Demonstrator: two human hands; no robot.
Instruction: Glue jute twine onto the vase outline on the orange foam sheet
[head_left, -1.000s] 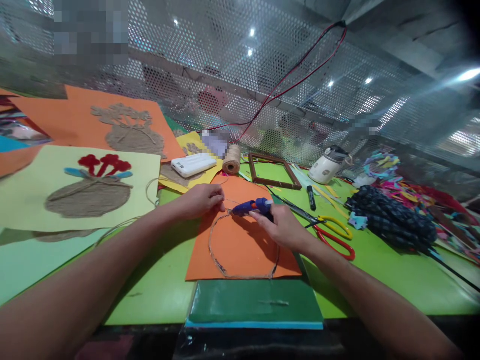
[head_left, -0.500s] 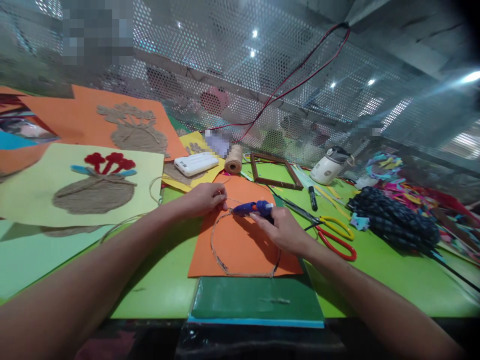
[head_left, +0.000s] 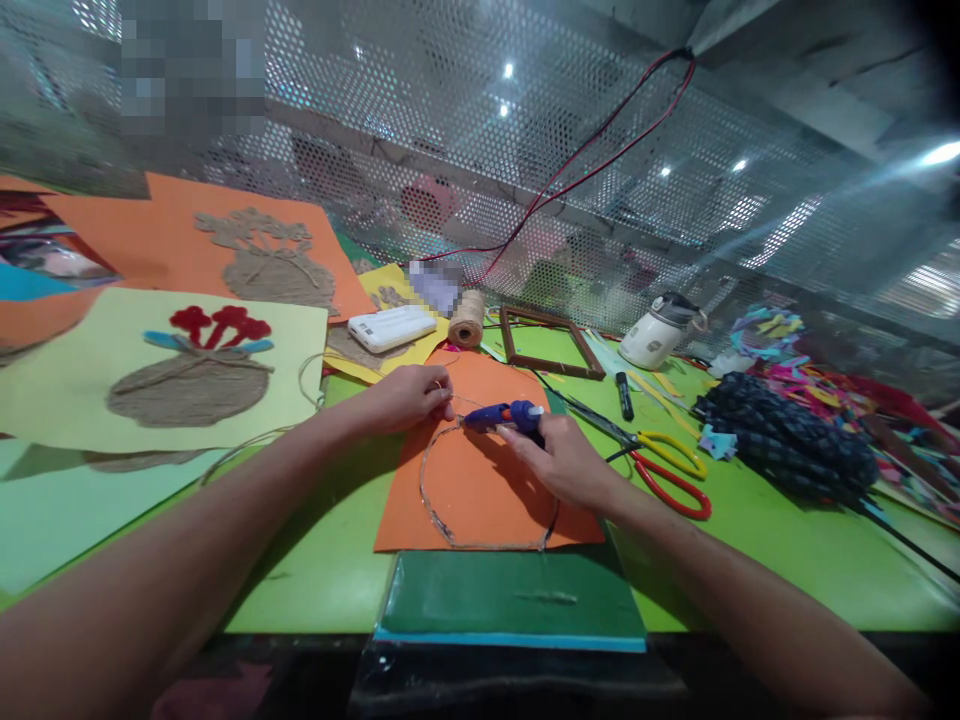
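An orange sheet (head_left: 487,490) lies partly over a green book (head_left: 510,595), with a twine outline (head_left: 424,495) on it in a rounded shape. My right hand (head_left: 566,455) is closed around a blue glue gun (head_left: 491,415), whose nozzle points left at the top of the outline. Just left of that tip, my left hand (head_left: 424,393) pinches the twine near the sheet's upper left part; its fingertips almost meet the nozzle.
Scissors (head_left: 667,470) with yellow and red handles lie right of the sheet. Behind are a twine spool (head_left: 466,320), a white power bank (head_left: 394,328), a brown frame (head_left: 551,365), a marker (head_left: 624,396) and a bottle (head_left: 656,332). Vase artwork (head_left: 187,385) lies left, dark cloth (head_left: 784,430) right.
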